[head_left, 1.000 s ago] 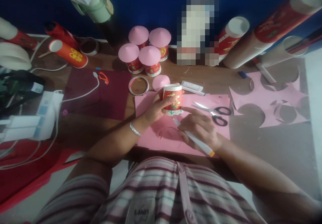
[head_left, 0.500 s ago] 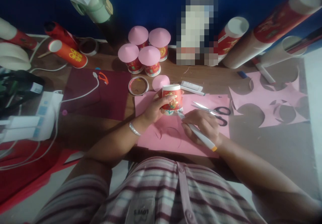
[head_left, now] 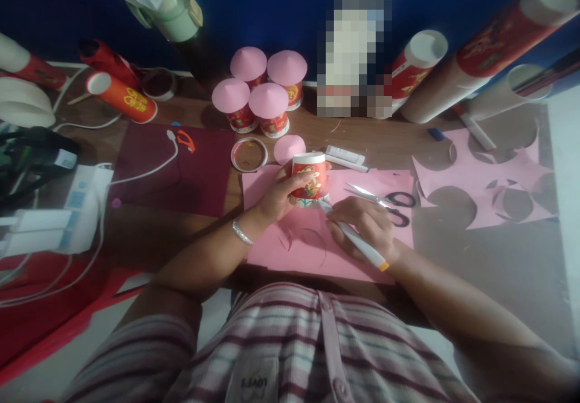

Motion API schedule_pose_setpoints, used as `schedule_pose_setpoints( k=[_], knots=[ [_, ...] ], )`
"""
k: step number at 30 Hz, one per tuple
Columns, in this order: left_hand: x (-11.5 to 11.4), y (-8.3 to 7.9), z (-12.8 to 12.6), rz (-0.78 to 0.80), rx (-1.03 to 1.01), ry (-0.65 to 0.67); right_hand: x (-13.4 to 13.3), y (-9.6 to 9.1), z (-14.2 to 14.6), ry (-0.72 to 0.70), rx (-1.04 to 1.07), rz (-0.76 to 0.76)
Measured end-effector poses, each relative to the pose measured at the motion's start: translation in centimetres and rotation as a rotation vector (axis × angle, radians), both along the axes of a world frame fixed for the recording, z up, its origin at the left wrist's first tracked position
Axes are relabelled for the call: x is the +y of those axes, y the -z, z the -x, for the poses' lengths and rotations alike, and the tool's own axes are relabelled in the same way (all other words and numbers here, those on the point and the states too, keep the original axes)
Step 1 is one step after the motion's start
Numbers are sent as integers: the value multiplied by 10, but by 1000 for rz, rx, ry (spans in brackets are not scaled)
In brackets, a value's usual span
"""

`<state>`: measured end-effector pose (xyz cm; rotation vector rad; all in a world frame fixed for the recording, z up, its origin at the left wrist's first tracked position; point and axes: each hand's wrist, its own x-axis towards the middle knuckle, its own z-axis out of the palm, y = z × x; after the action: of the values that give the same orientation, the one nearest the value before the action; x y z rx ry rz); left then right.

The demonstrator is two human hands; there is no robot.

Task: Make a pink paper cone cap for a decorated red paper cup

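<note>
My left hand (head_left: 276, 191) is wrapped round a red printed paper cup (head_left: 312, 176), its white end up and its patterned band at the bottom. My right hand (head_left: 365, 225) is closed on a white utility knife (head_left: 357, 245) with an orange end. The knife's tip is at the cup's lower edge; I cannot tell whether it cuts in. Both hands are over pink paper sheets (head_left: 294, 255). Just right of my right hand lie open scissors (head_left: 378, 197) with black handles. A pink paper cone (head_left: 290, 148) sits right behind the cup.
Several red cups with pink cone tops (head_left: 268, 102) stand at the back. A ring (head_left: 249, 154) lies left of the cone, and a white tube (head_left: 345, 155) behind the sheets. Pink paper offcuts (head_left: 480, 179) are at right, a power strip (head_left: 84, 209) with cables at left.
</note>
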<state>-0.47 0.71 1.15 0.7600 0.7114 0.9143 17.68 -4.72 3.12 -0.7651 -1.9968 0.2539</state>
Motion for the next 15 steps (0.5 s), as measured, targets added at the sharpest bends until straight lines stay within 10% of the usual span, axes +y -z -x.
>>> schedule_pose_setpoints(
  k=[15],
  knots=[
    [-1, -2, 0, 2, 1, 12, 0, 1, 1, 1, -23, 19]
  ],
)
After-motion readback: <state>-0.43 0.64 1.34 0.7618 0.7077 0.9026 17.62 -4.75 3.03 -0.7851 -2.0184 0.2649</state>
